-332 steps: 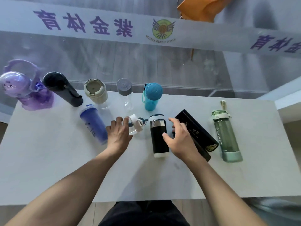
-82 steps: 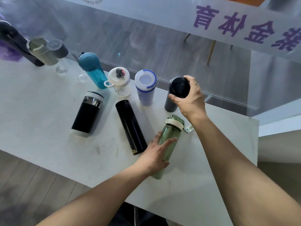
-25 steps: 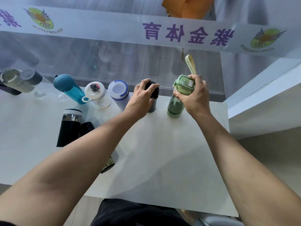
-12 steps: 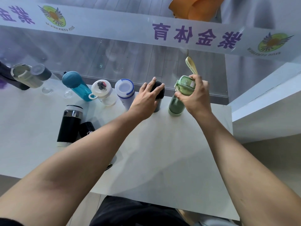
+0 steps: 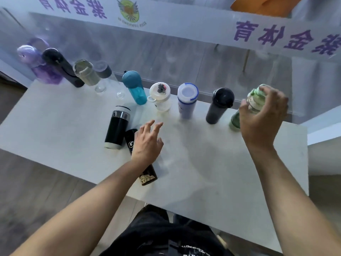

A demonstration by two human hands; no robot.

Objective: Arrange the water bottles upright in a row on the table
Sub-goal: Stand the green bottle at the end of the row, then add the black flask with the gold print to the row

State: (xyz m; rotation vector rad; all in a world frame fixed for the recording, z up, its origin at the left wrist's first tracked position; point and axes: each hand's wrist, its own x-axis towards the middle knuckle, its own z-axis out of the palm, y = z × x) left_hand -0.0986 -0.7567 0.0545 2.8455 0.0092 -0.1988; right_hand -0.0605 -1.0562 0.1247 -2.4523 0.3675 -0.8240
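**Desk:** Where are the hands from your feed?

**Me:** The right hand [image 5: 262,115] is at the far right of the table [image 5: 212,163], with its fingers curled round the cap of the green bottle [image 5: 235,120]. That hand is blurred, so I can't tell whether it is actually clamped on the cap or only cupped close to it. The left hand [image 5: 147,143] is spread, fingers apart and holding nothing. It is over the middle of the black flask [image 5: 147,175]. I can't tell if the palm touches the flask.

**Desk:** And the bottles?

**Me:** The green bottle stands upright at the right end of the line along the far edge. To its left, each a little apart, I see the dark grey bottle [image 5: 219,106], the blue-rimmed bottle [image 5: 187,101], the white-lidded bottle [image 5: 160,96] and the teal bottle [image 5: 133,87]. Farther left the line gets tighter. There I see a clear bottle with a grey cap [image 5: 104,72], a beige cup [image 5: 85,72], a tall black bottle [image 5: 61,68] and a purple bottle [image 5: 38,65] at the far left corner.

**Desk:** Is anything lying down?

**Me:** Two are. The black flask lies on its side, with its patterned end toward the near edge. The steel-banded black tumbler [image 5: 117,126] lies just beside it on the left, with its lid pointing to the far side.
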